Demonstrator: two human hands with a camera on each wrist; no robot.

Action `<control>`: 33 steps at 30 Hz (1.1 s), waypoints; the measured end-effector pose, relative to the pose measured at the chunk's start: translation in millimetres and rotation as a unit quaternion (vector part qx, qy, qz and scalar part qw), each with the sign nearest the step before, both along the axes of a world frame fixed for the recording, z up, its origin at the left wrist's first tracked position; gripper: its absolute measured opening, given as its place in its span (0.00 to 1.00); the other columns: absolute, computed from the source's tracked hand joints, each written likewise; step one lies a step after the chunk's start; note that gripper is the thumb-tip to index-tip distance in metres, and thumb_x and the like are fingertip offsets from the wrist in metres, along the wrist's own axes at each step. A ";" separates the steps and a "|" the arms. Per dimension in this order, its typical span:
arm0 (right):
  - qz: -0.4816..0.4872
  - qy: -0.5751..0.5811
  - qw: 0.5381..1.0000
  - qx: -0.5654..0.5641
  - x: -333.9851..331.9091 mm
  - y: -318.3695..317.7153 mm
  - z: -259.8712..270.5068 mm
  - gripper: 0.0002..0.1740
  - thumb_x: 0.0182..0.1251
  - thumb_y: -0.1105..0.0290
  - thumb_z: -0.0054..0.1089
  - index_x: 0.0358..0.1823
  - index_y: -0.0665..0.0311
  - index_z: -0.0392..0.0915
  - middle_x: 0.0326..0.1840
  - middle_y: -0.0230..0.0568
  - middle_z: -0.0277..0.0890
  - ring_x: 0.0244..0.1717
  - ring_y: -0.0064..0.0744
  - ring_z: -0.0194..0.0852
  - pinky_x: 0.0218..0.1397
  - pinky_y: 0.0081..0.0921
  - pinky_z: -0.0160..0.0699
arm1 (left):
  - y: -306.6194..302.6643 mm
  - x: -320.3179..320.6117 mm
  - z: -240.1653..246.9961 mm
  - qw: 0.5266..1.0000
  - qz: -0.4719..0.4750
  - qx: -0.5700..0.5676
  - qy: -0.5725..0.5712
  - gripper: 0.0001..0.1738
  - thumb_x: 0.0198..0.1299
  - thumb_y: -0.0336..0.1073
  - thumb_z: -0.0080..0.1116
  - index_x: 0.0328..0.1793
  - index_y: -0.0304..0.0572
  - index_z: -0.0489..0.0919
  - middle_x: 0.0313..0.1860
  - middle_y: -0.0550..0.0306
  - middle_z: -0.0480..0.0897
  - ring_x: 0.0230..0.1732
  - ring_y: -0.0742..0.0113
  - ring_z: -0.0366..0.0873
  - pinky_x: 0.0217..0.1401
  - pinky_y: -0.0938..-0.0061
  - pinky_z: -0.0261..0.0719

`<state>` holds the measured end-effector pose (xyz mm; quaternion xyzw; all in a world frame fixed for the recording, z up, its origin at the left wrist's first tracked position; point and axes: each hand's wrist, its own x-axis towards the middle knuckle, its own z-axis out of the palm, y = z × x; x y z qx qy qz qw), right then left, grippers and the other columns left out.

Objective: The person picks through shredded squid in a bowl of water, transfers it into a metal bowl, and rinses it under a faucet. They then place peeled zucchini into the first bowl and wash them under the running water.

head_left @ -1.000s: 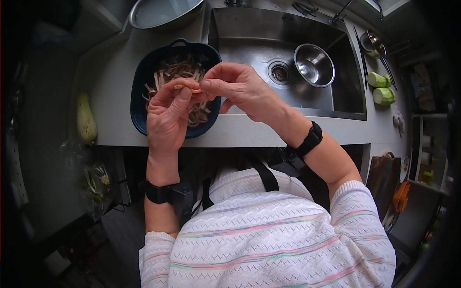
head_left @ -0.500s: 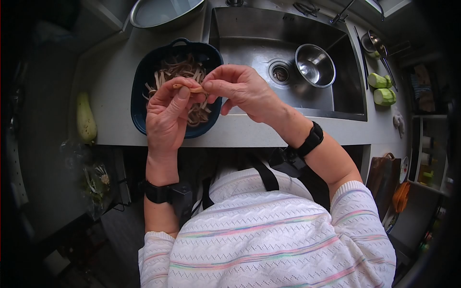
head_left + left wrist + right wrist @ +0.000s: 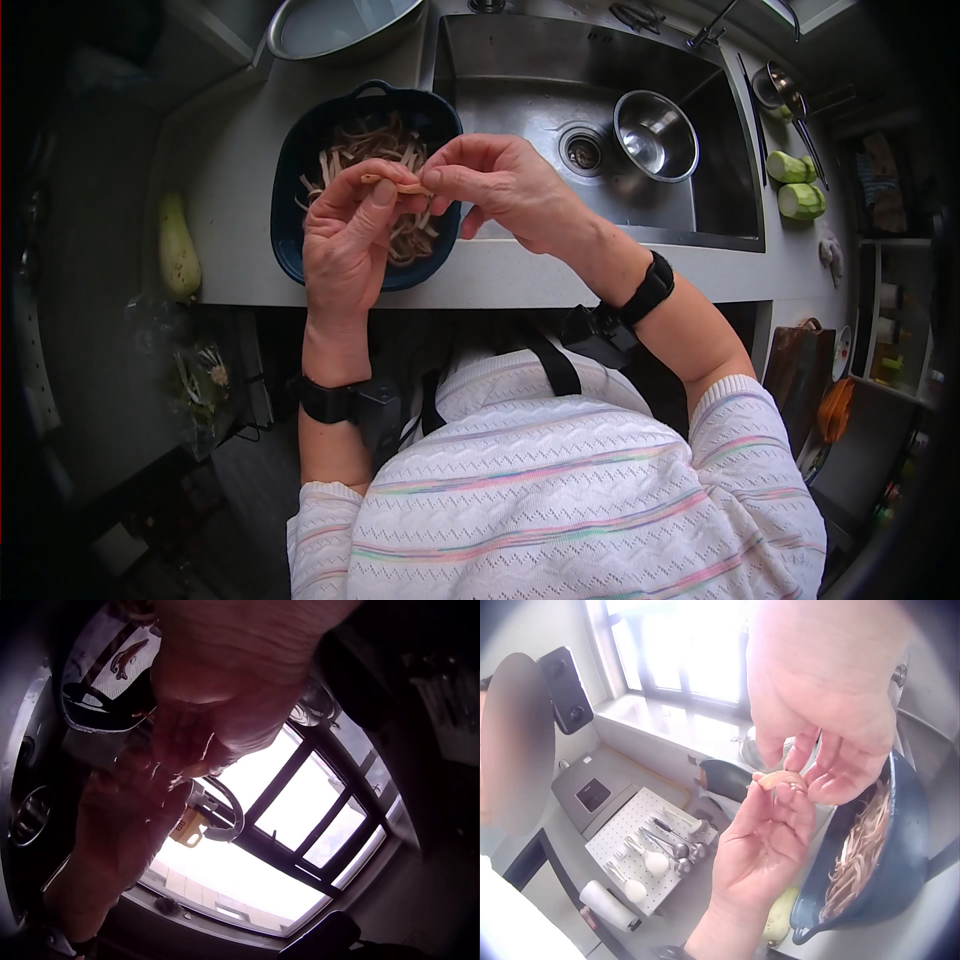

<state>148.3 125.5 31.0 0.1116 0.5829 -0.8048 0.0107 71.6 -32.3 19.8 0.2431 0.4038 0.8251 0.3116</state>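
Above a dark blue basin (image 3: pixel 289 240) on the counter, my left hand (image 3: pixel 345 240) pinches a small, pale orange curved strip (image 3: pixel 782 778) between thumb and fingers. Thumb and fingertips of my right hand (image 3: pixel 510 190) meet the strip's right end and pinch it there. The hands nearly touch. Inside the basin lies a heap of thin, flat brownish strips (image 3: pixel 857 859), partly hidden by my left hand in the head view. The left wrist view is dark, with both hands against a bright window.
A steel bowl (image 3: pixel 655 137) sits in the sink (image 3: pixel 520 100) on the right. A large metal basin (image 3: pixel 345 48) stands at the back. One pale green squash (image 3: pixel 178 250) lies at left; peeled green pieces (image 3: pixel 800 201) lie at far right.
Both hands hold nearly the same place over the basin. A little more of the orange strip shows between the fingers than one second ago.
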 end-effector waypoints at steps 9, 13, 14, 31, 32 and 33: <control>0.009 0.011 1.000 -0.006 -0.2 2.7 -5.2 0.10 0.60 0.67 0.59 0.38 0.66 0.78 0.29 0.33 0.77 0.29 0.16 0.75 0.23 0.12 0.74 | -0.4 -1.5 -3.2 1.000 0.008 -0.002 -0.010 0.09 0.62 0.28 0.51 0.46 0.36 0.78 0.40 0.51 0.80 0.39 0.66 0.80 0.46 0.76 0.79; 0.002 0.031 0.999 0.023 0.2 1.5 -6.6 0.09 0.62 0.68 0.56 0.38 0.66 0.78 0.28 0.32 0.77 0.29 0.14 0.74 0.24 0.12 0.74 | -0.2 -2.5 -3.3 1.000 0.007 0.003 -0.030 0.09 0.62 0.29 0.51 0.46 0.37 0.78 0.40 0.51 0.80 0.39 0.66 0.80 0.47 0.76 0.79; 0.002 0.031 0.999 0.023 0.5 1.5 -7.8 0.09 0.62 0.68 0.56 0.38 0.66 0.78 0.28 0.32 0.77 0.29 0.14 0.74 0.24 0.12 0.74 | 0.0 -2.4 -3.5 1.000 0.007 0.003 -0.030 0.09 0.62 0.29 0.51 0.46 0.37 0.78 0.40 0.51 0.80 0.39 0.66 0.80 0.47 0.76 0.79; -0.049 0.057 0.983 0.168 2.0 -8.3 -4.6 0.05 0.65 0.77 0.49 0.35 0.72 0.71 0.27 0.36 0.74 0.28 0.22 0.73 0.33 0.19 0.75 | 1.9 4.0 -0.6 0.988 0.108 -0.102 0.040 0.09 0.55 0.22 0.59 0.43 0.36 0.80 0.37 0.57 0.81 0.36 0.74 0.79 0.43 0.83 0.79; -0.049 0.057 0.983 0.168 2.0 -6.6 -6.8 0.05 0.65 0.77 0.49 0.35 0.72 0.71 0.27 0.36 0.74 0.28 0.22 0.73 0.33 0.19 0.75 | 0.6 2.6 -1.2 0.988 0.108 -0.102 0.040 0.09 0.55 0.22 0.59 0.43 0.36 0.80 0.37 0.57 0.81 0.36 0.74 0.79 0.43 0.83 0.79; -0.042 0.058 0.983 0.170 1.9 -4.5 -11.0 0.06 0.67 0.73 0.49 0.38 0.69 0.72 0.28 0.33 0.75 0.30 0.18 0.74 0.29 0.16 0.74 | -0.9 0.9 -2.2 0.989 0.103 -0.097 0.039 0.09 0.55 0.22 0.58 0.43 0.36 0.79 0.39 0.55 0.81 0.37 0.72 0.79 0.44 0.81 0.79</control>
